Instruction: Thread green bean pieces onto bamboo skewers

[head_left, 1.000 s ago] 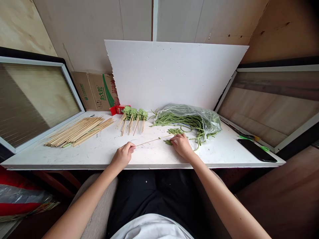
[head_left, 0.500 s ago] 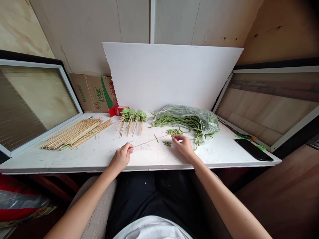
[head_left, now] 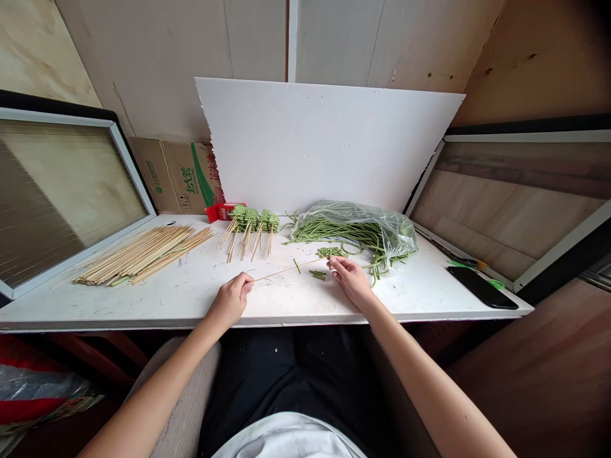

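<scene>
My left hand [head_left: 232,297] is closed on the near end of a thin wooden skewer [head_left: 275,273], which slants up to the right. At its far tip, my right hand [head_left: 347,275] pinches something too small to make out. One short green bean piece [head_left: 296,266] lies by the skewer's middle. Just left of my right hand is a small group of cut bean pieces [head_left: 317,275], and a pile of cut beans [head_left: 330,252] lies behind the fingers. Farther back are long green beans [head_left: 334,230] in a clear plastic bag [head_left: 398,230].
Loose skewers [head_left: 138,254] lie at the left. Bundles of filled skewers [head_left: 255,220] rest near a red box [head_left: 224,212]. A black phone [head_left: 482,287] is on the right of the white table [head_left: 286,310]. A white board [head_left: 329,146] stands at the back.
The view has shifted slightly. My hands keep nearly the same places, and the fingers of my right hand have changed their pose a little at the skewer's tip.
</scene>
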Available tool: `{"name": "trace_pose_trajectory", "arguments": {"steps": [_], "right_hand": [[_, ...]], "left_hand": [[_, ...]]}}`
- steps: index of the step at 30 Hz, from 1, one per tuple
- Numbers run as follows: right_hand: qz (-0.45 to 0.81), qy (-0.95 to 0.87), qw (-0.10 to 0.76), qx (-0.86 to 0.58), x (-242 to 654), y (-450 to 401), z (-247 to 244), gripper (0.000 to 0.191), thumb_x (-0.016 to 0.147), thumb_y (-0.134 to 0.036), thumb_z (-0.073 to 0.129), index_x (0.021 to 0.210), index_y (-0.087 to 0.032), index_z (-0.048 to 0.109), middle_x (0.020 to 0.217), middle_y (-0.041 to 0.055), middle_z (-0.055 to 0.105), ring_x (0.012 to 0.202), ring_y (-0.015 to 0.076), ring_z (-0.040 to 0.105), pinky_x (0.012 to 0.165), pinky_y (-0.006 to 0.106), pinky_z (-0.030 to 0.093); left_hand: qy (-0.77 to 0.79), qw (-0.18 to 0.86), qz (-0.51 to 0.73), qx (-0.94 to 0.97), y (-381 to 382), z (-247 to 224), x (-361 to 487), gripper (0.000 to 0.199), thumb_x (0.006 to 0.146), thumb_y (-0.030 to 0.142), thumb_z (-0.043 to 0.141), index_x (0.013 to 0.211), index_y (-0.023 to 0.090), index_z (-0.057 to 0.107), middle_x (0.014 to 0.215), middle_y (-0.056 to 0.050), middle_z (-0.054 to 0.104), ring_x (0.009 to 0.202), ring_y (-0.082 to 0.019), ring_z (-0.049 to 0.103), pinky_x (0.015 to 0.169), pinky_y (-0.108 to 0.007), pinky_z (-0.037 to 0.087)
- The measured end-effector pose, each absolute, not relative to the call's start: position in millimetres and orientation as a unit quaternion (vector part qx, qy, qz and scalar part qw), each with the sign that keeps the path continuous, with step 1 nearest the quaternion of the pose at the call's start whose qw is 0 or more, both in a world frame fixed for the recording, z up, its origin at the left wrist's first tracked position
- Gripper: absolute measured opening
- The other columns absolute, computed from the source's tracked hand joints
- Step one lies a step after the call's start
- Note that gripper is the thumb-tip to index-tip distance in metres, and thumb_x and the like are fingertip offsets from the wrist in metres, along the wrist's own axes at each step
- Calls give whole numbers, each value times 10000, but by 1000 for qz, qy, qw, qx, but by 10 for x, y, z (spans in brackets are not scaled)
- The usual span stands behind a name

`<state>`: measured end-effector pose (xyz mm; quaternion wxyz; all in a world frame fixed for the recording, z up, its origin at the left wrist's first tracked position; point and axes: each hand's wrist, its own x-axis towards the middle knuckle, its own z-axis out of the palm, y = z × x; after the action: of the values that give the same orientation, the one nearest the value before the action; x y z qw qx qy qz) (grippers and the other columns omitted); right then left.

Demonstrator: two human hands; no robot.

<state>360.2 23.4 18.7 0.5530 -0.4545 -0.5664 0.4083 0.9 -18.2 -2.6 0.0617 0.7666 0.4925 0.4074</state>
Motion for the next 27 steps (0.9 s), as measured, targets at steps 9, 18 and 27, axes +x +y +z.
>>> {"name": "trace_pose_trajectory", "arguments": {"steps": [9, 18, 27], "right_hand": [[440, -531, 576, -438, 3595, 246, 165, 485, 776, -635, 776, 1019, -215, 771, 980, 65, 744, 838, 195, 643, 689, 290, 502], [448, -522, 572, -446, 3587, 233, 187, 471, 770, -635, 783, 979, -213, 759, 948, 50, 722, 771, 168, 595, 672, 275, 480], [477, -494, 587, -429, 3567, 213, 218, 443, 726, -609, 841, 950, -231, 790, 922, 50, 714, 764, 164, 576, 670, 285, 463]], "left_hand": [[494, 57, 399, 770, -186, -24, 8, 163, 1000, 223, 420, 940, 236, 571, 803, -16, 689, 769, -194, 690, 718, -293, 506], [495, 54, 393, 773, -189, -32, -2, 169, 1008, 233, 417, 947, 233, 575, 790, -10, 668, 746, -189, 665, 710, -290, 485], [505, 68, 394, 765, -172, -52, -6, 173, 998, 240, 436, 954, 231, 603, 788, -11, 673, 749, -190, 660, 715, -287, 468]]}}
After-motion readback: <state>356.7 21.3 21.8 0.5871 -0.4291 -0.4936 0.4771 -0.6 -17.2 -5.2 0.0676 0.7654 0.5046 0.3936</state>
